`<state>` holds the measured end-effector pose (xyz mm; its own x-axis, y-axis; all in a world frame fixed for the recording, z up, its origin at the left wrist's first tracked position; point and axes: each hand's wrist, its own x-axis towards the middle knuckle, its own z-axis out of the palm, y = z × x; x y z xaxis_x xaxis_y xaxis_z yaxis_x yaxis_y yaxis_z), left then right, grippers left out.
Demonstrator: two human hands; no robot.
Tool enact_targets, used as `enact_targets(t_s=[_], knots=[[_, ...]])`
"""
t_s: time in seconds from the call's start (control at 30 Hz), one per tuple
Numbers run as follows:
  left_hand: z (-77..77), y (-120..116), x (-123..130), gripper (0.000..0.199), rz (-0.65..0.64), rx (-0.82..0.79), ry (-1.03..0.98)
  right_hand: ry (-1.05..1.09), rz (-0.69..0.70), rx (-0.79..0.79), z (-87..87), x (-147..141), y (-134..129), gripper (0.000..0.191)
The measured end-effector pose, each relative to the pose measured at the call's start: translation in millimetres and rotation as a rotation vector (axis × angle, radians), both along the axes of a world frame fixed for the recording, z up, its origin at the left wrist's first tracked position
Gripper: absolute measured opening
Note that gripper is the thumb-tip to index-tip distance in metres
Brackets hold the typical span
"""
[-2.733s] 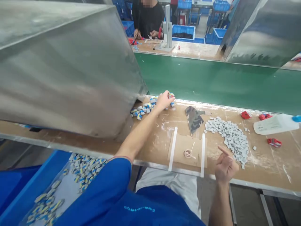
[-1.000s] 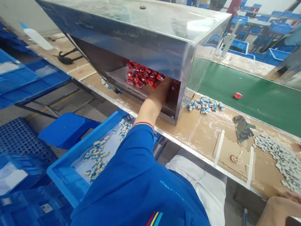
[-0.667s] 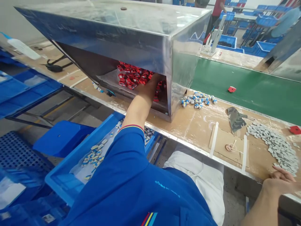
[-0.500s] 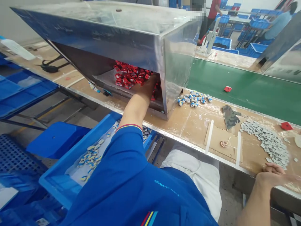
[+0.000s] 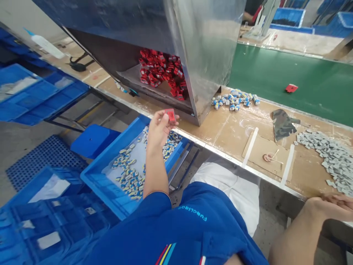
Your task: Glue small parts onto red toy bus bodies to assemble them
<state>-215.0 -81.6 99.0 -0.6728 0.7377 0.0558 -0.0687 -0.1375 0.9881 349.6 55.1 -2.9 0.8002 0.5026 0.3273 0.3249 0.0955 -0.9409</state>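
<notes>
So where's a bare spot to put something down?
Bare bench lies between the steel hopper and the taped cardboard, just below the blue-and-white pieces. It's crowded around the gray pieces and inside the blue tray.

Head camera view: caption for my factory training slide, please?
Left hand holds a small red part above a blue crate of blue-and-white parts.

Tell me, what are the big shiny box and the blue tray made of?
The big box looks like stainless steel sheet: it has a dull silvery shine, blurry reflections and sharp folded corners. The blue tray looks like moulded plastic, with an even colour and a smooth finish, though looks alone can't prove it.
</notes>
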Motion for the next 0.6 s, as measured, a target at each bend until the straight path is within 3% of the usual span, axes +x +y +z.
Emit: enact_targets(t_s=[0.07,0.13,0.23,0.27,0.33,0.4,0.5,0.6], knots=[[-14.5,-24.4,35.9,0.055,-0.141,-0.011,-0.127,0.008,-0.069,0.142,-4.1,3.7,3.0,0.077],[-25.2,-30.9,69.9,0.060,-0.304,-0.062,-0.247,0.001,-0.093,0.192,-6.8,7.0,5.7,0.074],[-37.3,-18.1,112.8,0.067,-0.550,-0.115,-0.419,-0.022,0.031,0.198,-4.6,4.1,1.4,0.066],[-40.6,-11.1,125.0,0.068,-0.628,-0.118,-0.468,-0.055,0.112,0.225,-2.1,-0.7,-4.5,0.062],[-45.8,2.9,146.4,0.066,-0.780,-0.135,-0.558,-0.157,0.130,0.255,5.3,-18.7,-24.9,0.061],[-48.8,15.7,164.2,0.061,-0.912,-0.169,-0.638,-0.337,0.313,0.269,14.9,-48.0,-53.9,0.047],[-50.3,31.1,184.7,0.054,-1.048,-0.226,-0.720,-0.477,0.524,0.121,32.1,-102.9,-96.2,0.031],[-51.5,41.9,198.7,0.052,-1.192,-0.271,-0.757,-0.588,0.915,-0.034,50.0,-145.1,-114.7,0.042]])
